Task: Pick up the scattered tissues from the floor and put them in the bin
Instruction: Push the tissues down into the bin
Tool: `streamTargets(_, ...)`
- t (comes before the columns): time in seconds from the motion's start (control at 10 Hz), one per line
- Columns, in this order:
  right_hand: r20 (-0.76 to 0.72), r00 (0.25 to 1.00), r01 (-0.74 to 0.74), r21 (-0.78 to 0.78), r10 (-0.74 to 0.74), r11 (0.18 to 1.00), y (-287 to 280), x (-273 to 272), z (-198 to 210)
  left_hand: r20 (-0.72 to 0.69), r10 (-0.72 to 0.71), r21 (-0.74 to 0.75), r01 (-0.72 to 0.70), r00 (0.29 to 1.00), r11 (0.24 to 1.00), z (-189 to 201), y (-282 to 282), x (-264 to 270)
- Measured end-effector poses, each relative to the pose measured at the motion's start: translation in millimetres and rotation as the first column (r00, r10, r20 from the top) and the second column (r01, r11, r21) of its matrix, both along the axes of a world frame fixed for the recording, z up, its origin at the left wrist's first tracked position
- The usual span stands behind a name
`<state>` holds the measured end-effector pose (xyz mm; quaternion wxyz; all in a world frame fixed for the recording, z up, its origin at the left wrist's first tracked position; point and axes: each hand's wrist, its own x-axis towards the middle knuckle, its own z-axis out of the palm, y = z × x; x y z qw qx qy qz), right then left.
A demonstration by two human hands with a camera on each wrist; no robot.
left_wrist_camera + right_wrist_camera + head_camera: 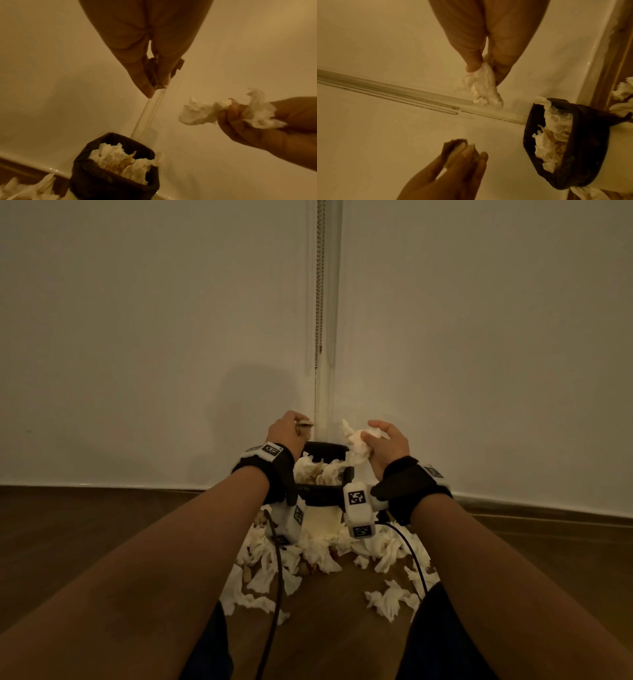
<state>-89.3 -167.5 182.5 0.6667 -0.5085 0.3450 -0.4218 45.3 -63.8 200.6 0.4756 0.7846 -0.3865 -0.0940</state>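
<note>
The bin (323, 446), lined with a black bag and heaped with white tissues, stands against the wall between my hands. My right hand (371, 433) grips a crumpled white tissue (356, 445) above the bin's right rim. The right wrist view shows that tissue (481, 86) pinched between thumb and fingers. My left hand (303, 426) hovers above the bin's left rim and pinches a small brownish scrap (154, 73). Several scattered tissues (308, 559) lie on the floor in front of the bin (109, 174).
A white wall rises right behind the bin, with a bead chain (319, 285) hanging down its vertical joint. A skirting board (102, 486) runs along the dark wooden floor. Black cables (277, 577) trail from the wrist cameras over the tissues. My knees sit low in frame.
</note>
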Motion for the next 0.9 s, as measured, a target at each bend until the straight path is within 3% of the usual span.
streamTargets(0.2, -0.092, 0.996, 0.026, 0.052, -0.021, 0.998, -35.3, 19.4, -31.6, -0.015, 0.035, 0.149, -0.032, 0.999, 0.988, -27.3, -8.2, 23.2)
streamTargets(0.3, -0.094, 0.992, -0.066, 0.158, 0.082, 0.985, -45.6, 42.4, -44.2, 0.085, 0.107, 0.237, -0.125, 0.991, 0.964, -46.0, -23.1, 39.2)
streamTargets(0.4, -0.083, 0.988, -0.116, 0.167, 0.131, 0.979, -55.7, 73.5, -58.2, 0.064, 0.042, 0.19, -0.054, 0.997, 0.98, -67.6, -48.6, 58.2)
streamTargets(0.6, -0.324, 0.944, -0.047, 0.079, 0.07, 0.996, -88.3, 119.1, -85.2, 0.046, -0.048, 0.233, 0.036, 0.998, 0.972, -100.3, -85.4, 87.4)
streamTargets(0.8, -0.555, 0.832, -0.008, -0.015, -0.002, 1.0, -106.7, 138.7, -120.5, 0.153, -0.092, 0.287, 0.045, 0.984, 0.957, -134.5, -117.1, 108.6)
streamTargets(0.9, -0.662, 0.748, -0.127, -0.072, 0.048, 0.989, -108.2, 145.9, -127.6, 0.129, -0.134, 0.397, 0.073, 0.983, 0.915, -145.6, -119.3, 110.5)
